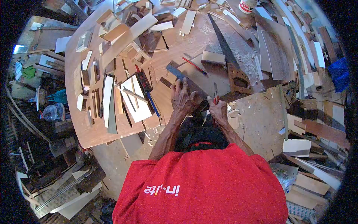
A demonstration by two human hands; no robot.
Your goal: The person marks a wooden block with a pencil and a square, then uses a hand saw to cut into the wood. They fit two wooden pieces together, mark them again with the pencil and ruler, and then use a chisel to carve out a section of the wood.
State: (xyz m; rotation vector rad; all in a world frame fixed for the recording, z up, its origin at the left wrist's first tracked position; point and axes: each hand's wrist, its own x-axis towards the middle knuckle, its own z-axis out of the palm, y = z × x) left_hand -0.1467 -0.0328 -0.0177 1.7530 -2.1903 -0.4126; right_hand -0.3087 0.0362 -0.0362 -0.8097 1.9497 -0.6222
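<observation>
My left hand (182, 98) lies with fingers spread on a bluish straightedge (174, 70), pressing it onto a thin brown board (217, 79) at the table's near edge. In my right hand (218, 111) is a utility knife (216, 90), its blade pointing away from me over the board. The fingers are wrapped round its red handle. A red pencil (194, 65) rests beyond my left hand. A wooden block (213, 57) stands just behind the board. To the right lies a handsaw (239, 79) with a wooden handle, its blade reaching toward the far side.
The wooden table (100, 134) carries wood offcuts, a white panel (135, 99), a blue pen (153, 106) and wooden frames (112, 26). Sawdust (244, 48) surrounds the saw blade. A white tub (247, 5) stands at the back. Scrap wood is piled on both sides.
</observation>
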